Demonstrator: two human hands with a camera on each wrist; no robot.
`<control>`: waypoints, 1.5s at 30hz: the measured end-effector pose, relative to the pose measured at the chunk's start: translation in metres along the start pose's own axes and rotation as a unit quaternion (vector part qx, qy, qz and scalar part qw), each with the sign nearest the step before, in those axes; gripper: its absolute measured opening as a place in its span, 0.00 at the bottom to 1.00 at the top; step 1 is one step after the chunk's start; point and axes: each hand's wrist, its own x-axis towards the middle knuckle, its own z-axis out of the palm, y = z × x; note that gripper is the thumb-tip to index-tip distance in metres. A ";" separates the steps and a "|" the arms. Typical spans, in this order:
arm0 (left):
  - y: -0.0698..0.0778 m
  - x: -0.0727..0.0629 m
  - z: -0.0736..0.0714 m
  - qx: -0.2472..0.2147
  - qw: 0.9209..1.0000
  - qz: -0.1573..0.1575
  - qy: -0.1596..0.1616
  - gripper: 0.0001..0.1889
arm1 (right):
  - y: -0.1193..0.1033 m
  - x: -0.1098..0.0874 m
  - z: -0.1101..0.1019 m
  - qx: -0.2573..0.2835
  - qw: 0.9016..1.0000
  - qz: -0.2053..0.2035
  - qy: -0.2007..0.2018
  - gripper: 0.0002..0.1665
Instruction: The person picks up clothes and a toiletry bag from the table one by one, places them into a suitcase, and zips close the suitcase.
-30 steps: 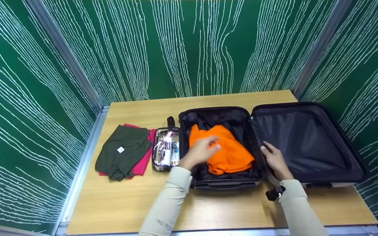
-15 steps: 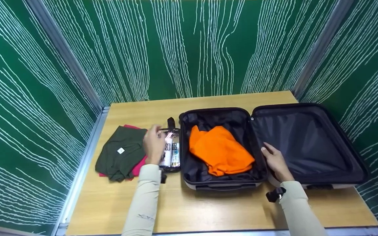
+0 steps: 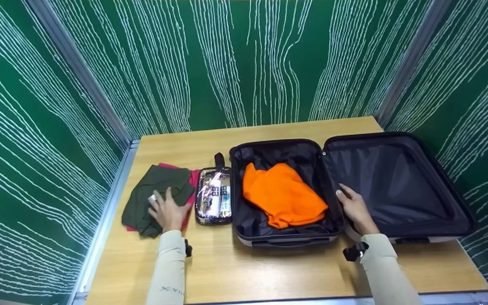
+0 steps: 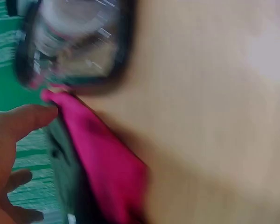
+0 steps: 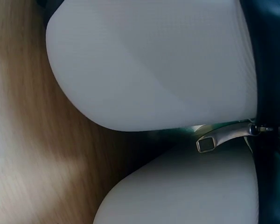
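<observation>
In the head view my left hand [image 3: 169, 214] is over the folded dark green garment [image 3: 144, 203], fingers spread. The left wrist view puts the thumb tip beside the edges of the green cloth and the bright pink garment [image 4: 95, 144] under it. Whether the fingertips touch the cloth is unclear. My right hand [image 3: 357, 210] rests at the near inner corner of the open suitcase [image 3: 290, 241], beside its lid half. Its thumb and forefinger look fairly straight; the other fingers are hidden. An orange garment [image 3: 284, 195] lies crumpled inside the suitcase's left half.
A clear toiletry bag [image 3: 213, 195] with tubes and bottles stands between the clothes and the suitcase. The suitcase lid [image 3: 396, 186] lies flat at the right. A zipper pull [image 5: 226, 135] hangs between the two white shells. Green walls border the wooden table [image 3: 227, 275].
My left hand has moved left from above the orange garment, past the toiletry bag, to the green garment. The right hand has stayed put.
</observation>
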 end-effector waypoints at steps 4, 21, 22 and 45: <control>-0.018 -0.003 0.004 -0.004 0.999 -0.033 -0.016 0.56 | 0.000 0.001 -0.001 0.002 1.000 -0.001 0.000 0.38; -0.025 0.000 0.001 0.073 0.997 -0.015 -0.009 0.32 | 0.000 0.000 -0.002 0.002 1.000 0.000 -0.011 0.38; -0.025 0.000 0.002 0.077 0.997 -0.013 -0.009 0.32 | 0.000 0.000 -0.002 0.001 1.000 0.000 -0.011 0.38; -0.047 -0.005 0.005 0.069 0.995 0.014 0.074 0.29 | 0.000 0.000 -0.001 -0.002 1.000 0.004 -0.002 0.38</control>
